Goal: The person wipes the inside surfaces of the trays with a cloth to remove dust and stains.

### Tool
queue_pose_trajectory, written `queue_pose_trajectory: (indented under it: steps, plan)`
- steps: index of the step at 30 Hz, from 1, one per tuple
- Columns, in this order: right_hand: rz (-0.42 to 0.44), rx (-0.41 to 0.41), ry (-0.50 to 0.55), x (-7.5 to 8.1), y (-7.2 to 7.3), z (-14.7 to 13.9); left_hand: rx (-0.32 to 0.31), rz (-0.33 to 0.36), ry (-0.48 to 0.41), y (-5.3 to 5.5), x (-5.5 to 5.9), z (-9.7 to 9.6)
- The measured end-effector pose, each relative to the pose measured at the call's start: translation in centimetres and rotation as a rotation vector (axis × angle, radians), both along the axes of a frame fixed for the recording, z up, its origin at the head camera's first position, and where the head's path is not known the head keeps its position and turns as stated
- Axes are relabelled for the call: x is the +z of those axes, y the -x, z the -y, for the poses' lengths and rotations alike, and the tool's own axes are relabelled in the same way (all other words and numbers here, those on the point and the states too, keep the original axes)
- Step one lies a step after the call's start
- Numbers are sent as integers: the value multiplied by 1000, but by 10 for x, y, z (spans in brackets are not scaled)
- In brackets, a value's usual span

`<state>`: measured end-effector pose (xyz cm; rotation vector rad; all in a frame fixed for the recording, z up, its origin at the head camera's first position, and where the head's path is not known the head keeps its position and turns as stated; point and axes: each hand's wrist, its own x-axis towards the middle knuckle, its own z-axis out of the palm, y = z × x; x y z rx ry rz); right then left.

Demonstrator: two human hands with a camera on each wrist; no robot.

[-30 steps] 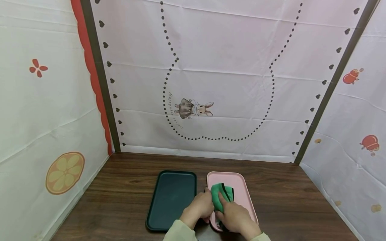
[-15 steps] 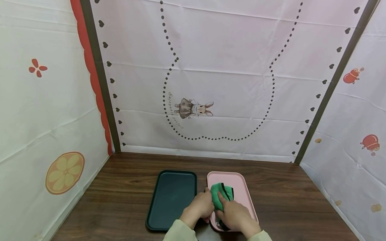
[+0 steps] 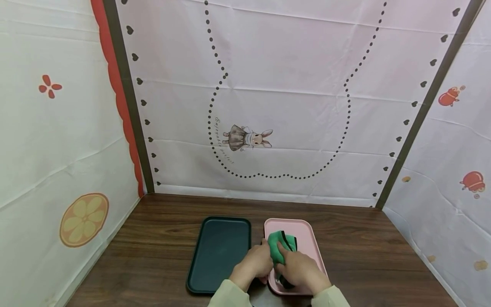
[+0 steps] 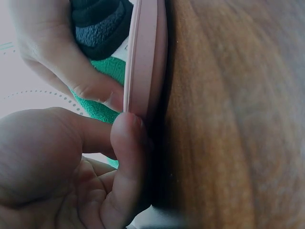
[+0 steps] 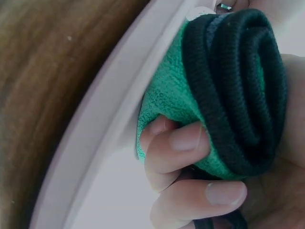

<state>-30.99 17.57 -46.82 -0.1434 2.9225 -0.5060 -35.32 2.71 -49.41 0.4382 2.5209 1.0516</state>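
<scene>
Right now, a green cloth (image 3: 277, 246) with dark edging sits folded over on the left part of the pink tray (image 3: 308, 238). The right hand (image 3: 302, 271) grips it, fingers curled round the folds. The left hand (image 3: 256, 262) pinches the tray's left rim. Just beside, to the left, a dark tray (image 3: 220, 256) lies on the wooden bench (image 3: 364, 256), in front of a pale sheet (image 3: 284, 111) printed with a rabbit (image 3: 245, 138).

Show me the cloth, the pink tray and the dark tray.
Cloth (image 5: 214, 90): right wrist view, its dark edging.
Pink tray (image 3: 305, 243): head view, bare base near its right edge.
Dark tray (image 3: 219, 256): head view, middle of its base.
</scene>
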Motion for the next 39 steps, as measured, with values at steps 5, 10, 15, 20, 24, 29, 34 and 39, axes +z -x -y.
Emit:
queue_pose_trajectory:
  steps: [5,10,15,20,24,29,34,39]
  plan:
    - [33,-4,0,0,7,0,-2,10,-3,0,0,0]
    - [43,-7,-3,2,13,1,-3,10,-6,1,0,0]
    - [60,-17,-14,5,16,3,-6,-6,-9,0,-1,0]
    - [69,-27,-21,4,22,3,-11,-18,-9,0,0,0]
    - [59,-19,-22,4,25,3,-13,-7,-13,0,0,1]
    - [60,-12,-16,5,29,2,-16,5,-18,1,0,1]
    - [86,-16,-26,6,33,3,-17,11,-19,1,0,2]
    - [110,-26,-29,7,38,3,-18,18,-31,1,0,2]
